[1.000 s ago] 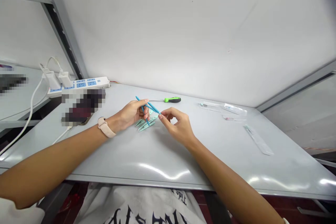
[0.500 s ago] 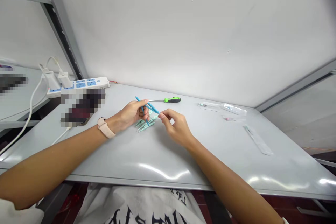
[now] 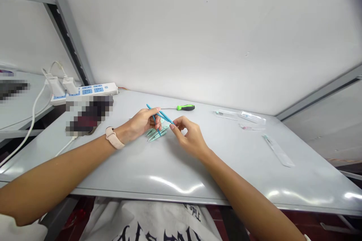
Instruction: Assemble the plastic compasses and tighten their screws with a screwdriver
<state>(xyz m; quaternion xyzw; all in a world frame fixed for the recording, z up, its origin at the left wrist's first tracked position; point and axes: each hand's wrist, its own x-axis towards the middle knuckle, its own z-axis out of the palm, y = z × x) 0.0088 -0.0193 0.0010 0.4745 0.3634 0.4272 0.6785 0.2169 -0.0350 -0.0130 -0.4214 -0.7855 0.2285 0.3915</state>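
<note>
A white power strip (image 3: 85, 91) sits at the far-left back edge of a smooth, glossy grey surface (image 3: 169, 165), open toward its near edge. At centre, the left hand (image 3: 141, 122) clasps thin blue rods (image 3: 164, 116) above pale green pieces (image 3: 155, 134); the right hand (image 3: 190, 137) pinches one rod's tip between two fingers. A green-handled screwdriver (image 3: 185, 107) lies just behind, with clear packets (image 3: 249, 117) farther right.

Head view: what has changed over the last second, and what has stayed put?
The right hand edged slightly left, its fingers curling tighter at the tip of the thin blue plastic rods. The left hand kept its grip on those rods; the green-handled screwdriver and pale green pieces did not move.
</note>
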